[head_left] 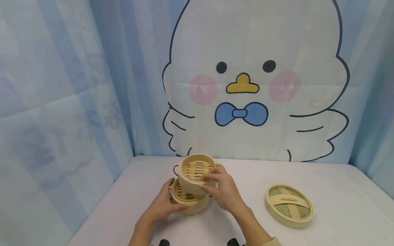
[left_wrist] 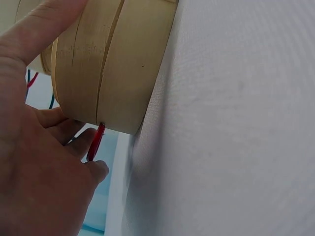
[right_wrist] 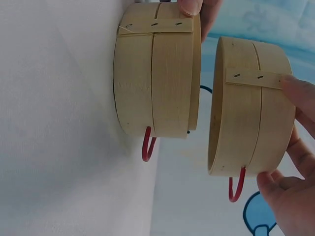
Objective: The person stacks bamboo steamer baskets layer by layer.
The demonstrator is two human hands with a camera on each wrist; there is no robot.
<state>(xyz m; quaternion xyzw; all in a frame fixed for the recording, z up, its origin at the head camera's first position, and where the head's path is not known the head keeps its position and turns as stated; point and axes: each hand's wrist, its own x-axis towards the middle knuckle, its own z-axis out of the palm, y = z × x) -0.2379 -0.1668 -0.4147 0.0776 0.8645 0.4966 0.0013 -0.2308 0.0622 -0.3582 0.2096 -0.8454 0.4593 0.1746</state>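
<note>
In the head view, a round bamboo steamer basket with a slatted base stands on the white table. My left hand grips it round the side, with the thumb at the front. Above it, my right hand holds a second steamer basket by its near right side. The right wrist view shows a gap between the raised basket and the lower basket. Each has a red loop handle on its side. The left wrist view shows my left hand's fingers partly hidden behind the lower basket.
A bamboo steamer lid with a crossed strap handle lies on the table to the right. Behind the table hangs a pale blue cloth with a large cartoon bird. Another striped cloth hangs along the left side.
</note>
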